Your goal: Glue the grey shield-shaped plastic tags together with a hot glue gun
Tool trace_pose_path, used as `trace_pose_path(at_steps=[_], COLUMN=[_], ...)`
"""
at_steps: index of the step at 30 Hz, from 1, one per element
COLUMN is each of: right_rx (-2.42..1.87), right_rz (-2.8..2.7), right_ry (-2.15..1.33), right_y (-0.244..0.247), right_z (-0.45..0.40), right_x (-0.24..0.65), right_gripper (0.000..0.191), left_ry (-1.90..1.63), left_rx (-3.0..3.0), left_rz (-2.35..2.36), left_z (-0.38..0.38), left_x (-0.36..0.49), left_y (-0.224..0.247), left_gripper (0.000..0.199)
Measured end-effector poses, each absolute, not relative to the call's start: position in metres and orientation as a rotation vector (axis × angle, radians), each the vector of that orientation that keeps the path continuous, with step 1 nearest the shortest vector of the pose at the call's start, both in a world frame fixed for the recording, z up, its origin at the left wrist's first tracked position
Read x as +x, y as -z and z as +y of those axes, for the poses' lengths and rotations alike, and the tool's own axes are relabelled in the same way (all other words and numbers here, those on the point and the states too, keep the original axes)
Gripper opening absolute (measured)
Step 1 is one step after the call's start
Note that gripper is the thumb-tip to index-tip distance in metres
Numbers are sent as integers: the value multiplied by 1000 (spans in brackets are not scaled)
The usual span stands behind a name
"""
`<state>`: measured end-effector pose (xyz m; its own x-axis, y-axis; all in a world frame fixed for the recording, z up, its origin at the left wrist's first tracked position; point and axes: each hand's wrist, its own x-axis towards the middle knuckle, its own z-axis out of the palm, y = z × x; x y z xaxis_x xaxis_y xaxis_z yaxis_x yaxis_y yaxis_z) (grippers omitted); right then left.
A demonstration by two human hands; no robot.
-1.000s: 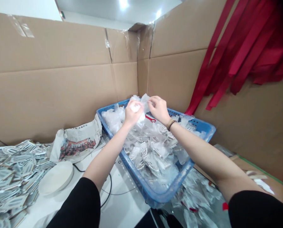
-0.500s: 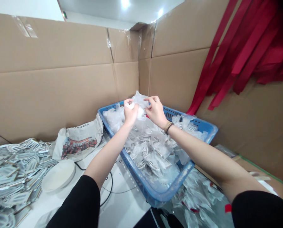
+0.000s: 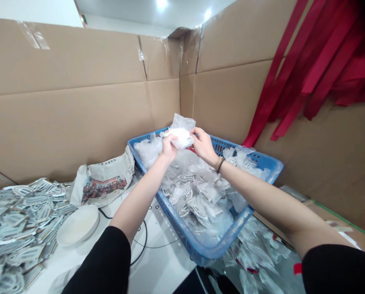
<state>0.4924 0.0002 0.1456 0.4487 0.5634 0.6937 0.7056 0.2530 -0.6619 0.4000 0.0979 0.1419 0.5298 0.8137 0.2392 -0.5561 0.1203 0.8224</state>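
A crumpled clear plastic bag with something white in it point(image 3: 181, 137) is held up over the far part of a blue basket point(image 3: 182, 232). My left hand point(image 3: 169, 148) grips the bag's left side, thumb on top. At its right edge my right hand point(image 3: 202, 143) pinches the plastic between closed fingers. A bit of red shows just under the bag, between the hands. Below, the basket holds many small clear bags point(image 3: 197, 196) with white and dark curved pieces inside.
Loose flat curved pieces point(image 3: 20, 228) are heaped at the left beside a round white dish point(image 3: 78, 225) and a newspaper point(image 3: 104, 183). Cardboard walls point(image 3: 109, 106) stand behind. Red strips point(image 3: 295, 73) hang at right. More bagged pieces point(image 3: 259, 253) lie right of the basket.
The bag has been turned and spread, so more of its white part shows. My right hand has shifted slightly right and down, its fingers closer together.
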Motion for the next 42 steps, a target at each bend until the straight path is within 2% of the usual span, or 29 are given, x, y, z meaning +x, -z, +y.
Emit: trace_pose_path(at_steps=[5,15,22,31,42], right_rx=[-1331,-1249,-1209,-1312,-1182], right_rz=[-1222,-1394,-1387,-1320,-1083], right_ry=[111,107,-41,3,-326], right_y=[-143,-141,-140,-134,-146], right_z=[3,3,3,10,7], right_x=[494,491,486,481,486], right_gripper=[24,51,55,62,73], left_ry=[-1063,-1313,-1482,-1372,-1356], left_rx=[1118,1416,1746,1704,2182], left_rz=[295,428,674,1006,819], left_z=[91,101,107,93,82], left_x=[400,400,395,391,381], left_y=[-143,-134,-131,-138,-147], left_gripper=[36,31,31,31,34])
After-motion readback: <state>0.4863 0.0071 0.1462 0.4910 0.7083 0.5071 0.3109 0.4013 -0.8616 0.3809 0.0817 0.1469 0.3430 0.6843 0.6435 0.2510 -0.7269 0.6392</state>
